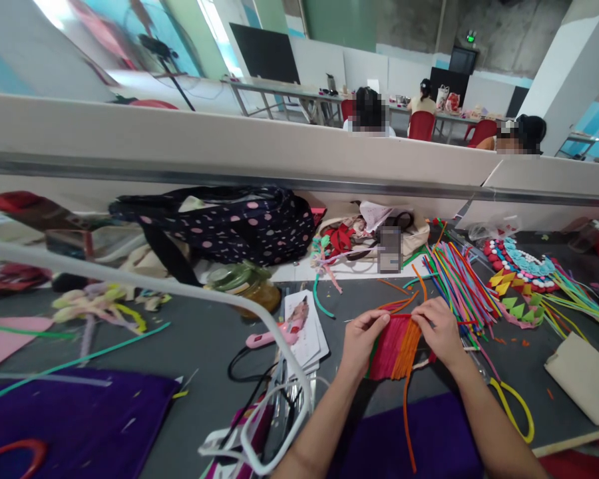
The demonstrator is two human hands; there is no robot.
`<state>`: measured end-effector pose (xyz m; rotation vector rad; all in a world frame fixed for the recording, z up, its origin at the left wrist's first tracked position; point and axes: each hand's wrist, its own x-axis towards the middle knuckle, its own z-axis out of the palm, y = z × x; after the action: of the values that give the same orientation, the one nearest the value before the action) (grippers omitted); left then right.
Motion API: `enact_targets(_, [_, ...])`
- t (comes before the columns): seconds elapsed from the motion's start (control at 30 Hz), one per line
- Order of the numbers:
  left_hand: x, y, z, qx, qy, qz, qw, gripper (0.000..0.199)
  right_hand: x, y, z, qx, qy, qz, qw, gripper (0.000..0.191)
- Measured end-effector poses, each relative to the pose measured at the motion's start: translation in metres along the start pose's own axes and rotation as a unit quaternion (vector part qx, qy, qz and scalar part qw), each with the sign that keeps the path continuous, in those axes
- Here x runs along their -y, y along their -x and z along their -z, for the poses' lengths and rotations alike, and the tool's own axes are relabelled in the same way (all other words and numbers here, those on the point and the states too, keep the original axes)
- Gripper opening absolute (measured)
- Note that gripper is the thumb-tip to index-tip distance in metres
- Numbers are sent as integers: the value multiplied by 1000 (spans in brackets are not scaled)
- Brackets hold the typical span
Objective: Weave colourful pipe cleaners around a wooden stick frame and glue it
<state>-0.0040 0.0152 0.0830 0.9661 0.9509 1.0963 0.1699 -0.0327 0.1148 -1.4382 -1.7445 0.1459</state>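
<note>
While both hands are engaged at one spot, the panel (392, 349) of fuzzy stems, pink and orange side by side, sits between them over the near part of the table (199, 352), right of centre; whether its lower edge touches down cannot be told. Left hand (363, 336): thumb and fingers pinching the top left corner. Right hand (440, 330): fingertips closed on the top edge at the orange side. One long orange stem (408, 416) hangs loose below. Handling, judged by look: very light, springy, easily bent, holds a crease; nap should give good grip, little slip; not brittle, though rows could spread or skew if pulled. Best hold: both top corners, along the red cross strip, pinching lightly. Surface: dark grey, crowded. Stem bundle (462, 286) fanned just beyond the right hand; pink glue gun (279, 336) on papers (318, 352) to the left; jar (247, 293) and dotted bag (229, 226) farther back; purple cloth (90, 419) at far left. Room: low pale partition (219, 143) behind the table; beyond it, seated people, red chairs (422, 126), more worktops, a pillar (566, 73) and a lit green sign (471, 37).
</note>
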Motion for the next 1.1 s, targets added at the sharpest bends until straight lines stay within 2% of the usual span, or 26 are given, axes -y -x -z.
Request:
enact_targets(0.2, [1,0,-1,-7,20,5,1000,21,-4,2,-4,-2,17,0,1000,17])
enact_targets(0.37, [-3,3,-2,-12,-1,-11,1000,22,-1,-1,-3,0,9,9,1000,18])
enact_targets(0.5, [-14,10,-1,11,-49,-76,996,17,10,-4,14,8,-35,30,999,15])
enact_targets(0.63, [-30,20,-1,83,-68,-151,983,11,27,-3,38,25,-47,50,997,12])
enact_targets(0.73, [-40,26,-3,111,-73,-178,975,11,39,-1,51,41,-33,63,997,12])
enact_targets(0.87, [-45,31,-6,111,-74,-177,975,15,47,0,57,45,-26,68,996,11])
enact_targets(1.1, [-45,35,-8,92,-64,-176,978,14,46,1,51,47,-13,76,996,12])
